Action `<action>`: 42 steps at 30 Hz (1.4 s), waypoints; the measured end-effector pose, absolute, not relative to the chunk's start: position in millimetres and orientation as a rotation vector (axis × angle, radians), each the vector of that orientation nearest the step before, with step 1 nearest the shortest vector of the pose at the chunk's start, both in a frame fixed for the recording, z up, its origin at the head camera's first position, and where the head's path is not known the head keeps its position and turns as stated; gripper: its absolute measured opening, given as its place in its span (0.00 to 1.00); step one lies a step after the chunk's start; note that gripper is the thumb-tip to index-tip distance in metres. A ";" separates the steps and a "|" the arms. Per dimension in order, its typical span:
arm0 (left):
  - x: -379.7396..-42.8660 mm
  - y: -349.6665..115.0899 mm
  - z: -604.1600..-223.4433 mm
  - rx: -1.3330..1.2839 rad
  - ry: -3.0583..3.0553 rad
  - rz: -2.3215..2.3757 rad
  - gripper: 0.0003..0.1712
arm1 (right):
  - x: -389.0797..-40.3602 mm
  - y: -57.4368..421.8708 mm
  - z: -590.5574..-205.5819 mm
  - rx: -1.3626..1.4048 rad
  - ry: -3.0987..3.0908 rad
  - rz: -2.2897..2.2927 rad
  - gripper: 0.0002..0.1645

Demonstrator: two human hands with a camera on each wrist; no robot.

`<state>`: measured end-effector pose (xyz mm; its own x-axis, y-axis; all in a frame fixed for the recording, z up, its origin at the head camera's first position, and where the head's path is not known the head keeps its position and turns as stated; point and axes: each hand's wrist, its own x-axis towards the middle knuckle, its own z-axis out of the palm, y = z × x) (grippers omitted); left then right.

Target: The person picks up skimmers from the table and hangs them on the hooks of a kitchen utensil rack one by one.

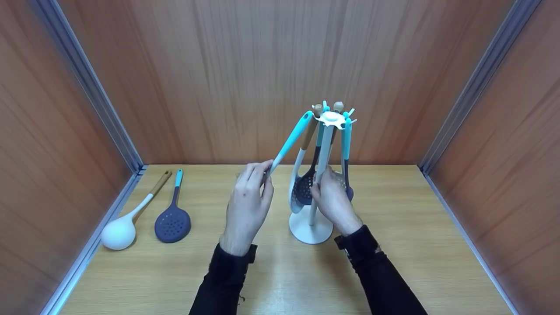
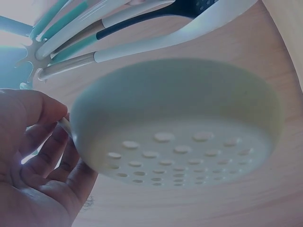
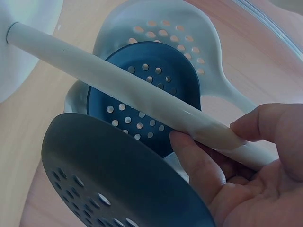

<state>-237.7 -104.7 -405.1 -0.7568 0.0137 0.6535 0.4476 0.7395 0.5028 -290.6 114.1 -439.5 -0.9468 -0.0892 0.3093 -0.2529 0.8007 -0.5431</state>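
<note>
2 hands [image 1: 249, 192] [image 1: 334, 199] hold a skimmer [image 1: 292, 139] and rack [image 1: 324, 148] well inside side walls [image 1: 503, 153].

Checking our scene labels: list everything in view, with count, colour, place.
Utensil stand: 1, white, upright on the table, right of centre.
Hanging utensils: at least 4, turquoise or wood-coloured handles, white or dark heads, on the stand; overlap hides the exact count.
Held skimmer: 1, turquoise handle, pale slotted head, left of the stand.
Ladle: 1, white, wood-coloured handle, far left on the table.
Dark skimmer: 1, dark blue, turquoise handle, right of the ladle.
Table: 1, light wood, underneath.
Wall panels: 3, brown, back and sides.
Left hand: 1, bare, holding the held skimmer.
Right hand: 1, bare, gripping the stand's post.
Sleeves: 2, black, bottom.
</note>
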 end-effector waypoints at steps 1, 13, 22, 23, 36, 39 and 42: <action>-238.0 -104.3 -405.1 -0.349 -2.295 -0.879 0.22 | -290.5 114.1 -439.6 0.265 -2.717 0.870 0.14; -240.2 -101.5 -402.6 -0.355 -2.310 -0.860 0.21 | -291.1 114.5 -438.4 0.246 -2.740 0.921 0.16; -241.1 -100.0 -400.9 -0.365 -2.315 -0.866 0.21 | -290.5 114.7 -437.8 0.232 -2.755 0.953 0.17; -241.2 -99.9 -400.8 -0.366 -2.316 -0.863 0.22 | -290.4 114.8 -437.7 0.230 -2.755 0.956 0.17; -242.2 -98.0 -401.9 -0.382 -2.321 -0.859 0.21 | -290.6 113.6 -436.9 0.211 -2.769 0.977 0.18; -242.3 -97.7 -402.1 -0.376 -2.335 -0.849 0.21 | -290.6 113.8 -436.7 0.228 -2.763 0.955 0.17; -242.0 -97.6 -402.3 -0.374 -2.345 -0.845 0.21 | -290.4 114.2 -437.2 0.242 -2.753 0.940 0.17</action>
